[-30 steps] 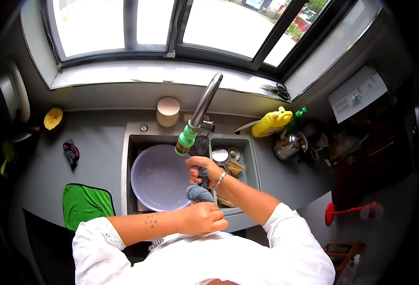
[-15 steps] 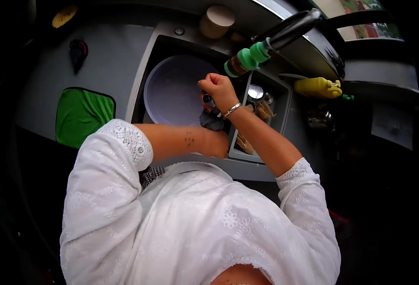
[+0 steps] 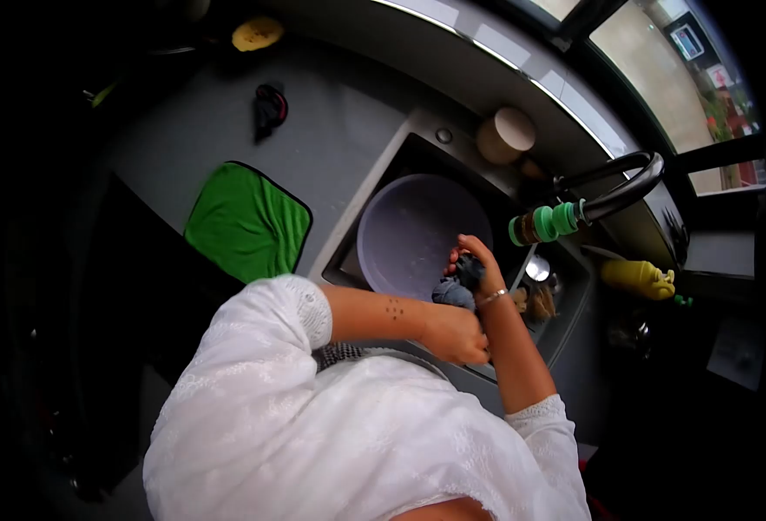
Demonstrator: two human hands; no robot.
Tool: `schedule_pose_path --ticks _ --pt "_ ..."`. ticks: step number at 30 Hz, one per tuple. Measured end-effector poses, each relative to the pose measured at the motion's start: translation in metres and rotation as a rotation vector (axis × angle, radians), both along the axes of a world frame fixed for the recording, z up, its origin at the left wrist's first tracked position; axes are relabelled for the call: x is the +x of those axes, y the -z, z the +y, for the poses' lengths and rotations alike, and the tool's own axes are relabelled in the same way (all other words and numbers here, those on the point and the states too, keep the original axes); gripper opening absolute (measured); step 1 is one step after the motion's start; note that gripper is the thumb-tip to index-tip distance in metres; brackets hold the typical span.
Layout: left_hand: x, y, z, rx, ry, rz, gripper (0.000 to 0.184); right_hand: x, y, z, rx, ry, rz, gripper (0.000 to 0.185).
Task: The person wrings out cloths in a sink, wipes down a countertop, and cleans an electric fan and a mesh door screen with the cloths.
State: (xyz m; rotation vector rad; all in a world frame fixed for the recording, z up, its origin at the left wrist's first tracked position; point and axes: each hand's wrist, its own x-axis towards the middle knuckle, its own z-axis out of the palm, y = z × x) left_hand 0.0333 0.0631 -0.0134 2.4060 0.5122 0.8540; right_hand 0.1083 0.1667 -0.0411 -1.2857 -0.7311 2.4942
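A twisted grey-blue cloth [image 3: 454, 293] is bunched between my hands at the front right of a pale purple basin [image 3: 409, 230]. My left hand [image 3: 454, 333] is closed round its lower end, nearer my body. Farther out, my right hand [image 3: 480, 260], with a bracelet at the wrist, has its fingers wrapped round the upper part. The basin sits in the left bowl of the sink [image 3: 342, 227]. Beyond my right hand hangs the faucet [image 3: 630, 187] with its green-ringed nozzle [image 3: 546, 222].
Left of the sink, a green cloth [image 3: 248, 221], a dark cloth [image 3: 270, 110] and a yellow piece [image 3: 258, 34] lie on the counter [image 3: 174, 113]. A round beige container [image 3: 506, 135] stands behind the sink. A yellow bottle [image 3: 637, 278] is at the right.
The view has swung round, shifting the sink and counter in the picture. The cloth has stayed in both hands, while my right hand has turned over and back, showing its fingers again.
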Motion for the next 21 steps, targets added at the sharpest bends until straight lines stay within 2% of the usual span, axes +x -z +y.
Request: schedule_pose_path --ticks 1,3,5,7,8,11,12,13,14,15,16,17,18,19,20,21 --pt "-0.002 -0.010 0.002 -0.023 -0.122 -0.136 0.014 0.001 -0.009 -0.005 -0.112 0.055 0.057 0.020" --pt "-0.009 -0.034 0.005 -0.059 -0.638 -0.405 0.016 0.011 -0.033 -0.017 -0.181 -0.048 0.221 0.039" --pt "-0.036 -0.052 0.011 -0.479 -0.860 -0.627 0.024 0.035 0.013 -0.038 -0.147 0.034 0.271 0.069" --pt "-0.055 -0.055 0.008 -0.625 -0.933 -0.680 0.027 0.037 -0.015 -0.047 -0.126 -0.128 0.285 0.071" --pt "-0.063 -0.053 0.003 -0.541 -0.878 -0.549 0.027 0.032 -0.027 -0.047 -0.093 -0.196 0.309 0.064" --pt "-0.086 -0.042 -0.013 -0.500 -0.812 -0.574 0.026 0.030 -0.036 -0.056 -0.044 -0.286 0.285 0.059" --pt "-0.097 -0.028 -0.015 -0.558 -0.767 -0.729 0.028 0.023 -0.053 -0.065 -0.066 -0.215 0.303 0.046" --pt "-0.111 -0.016 -0.015 -0.619 -0.716 -0.883 0.031 0.027 -0.044 -0.066 -0.065 -0.196 0.302 0.046" --pt "-0.127 -0.012 -0.015 -0.659 -0.793 -0.961 0.034 0.034 -0.025 -0.066 -0.082 -0.199 0.370 0.043" --pt "-0.149 -0.011 -0.016 -0.546 -0.951 -0.838 0.039 0.042 -0.016 -0.066 -0.092 -0.194 0.437 0.041" --pt "-0.169 0.001 -0.014 -0.472 -1.087 -0.943 0.036 0.040 -0.028 -0.076 -0.103 -0.079 0.453 0.037" --pt "-0.203 0.024 -0.008 -0.360 -1.330 -0.714 0.029 0.044 -0.029 -0.078 -0.082 -0.013 0.442 0.037" --pt "-0.238 0.035 -0.005 -0.155 -1.582 -0.356 0.025 0.052 -0.029 -0.078 -0.120 0.026 0.515 0.037" --pt "-0.270 0.040 -0.006 -0.035 -1.664 -0.147 0.029 0.063 -0.032 -0.079 -0.147 0.076 0.590 0.038" --pt "-0.304 0.056 -0.003 0.151 -1.759 0.020 0.036 0.072 -0.041 -0.082 -0.151 0.162 0.550 0.042" --pt "-0.328 0.051 -0.005 0.049 -1.787 0.107 0.039 0.080 -0.051 -0.087 -0.150 0.254 0.511 0.046"
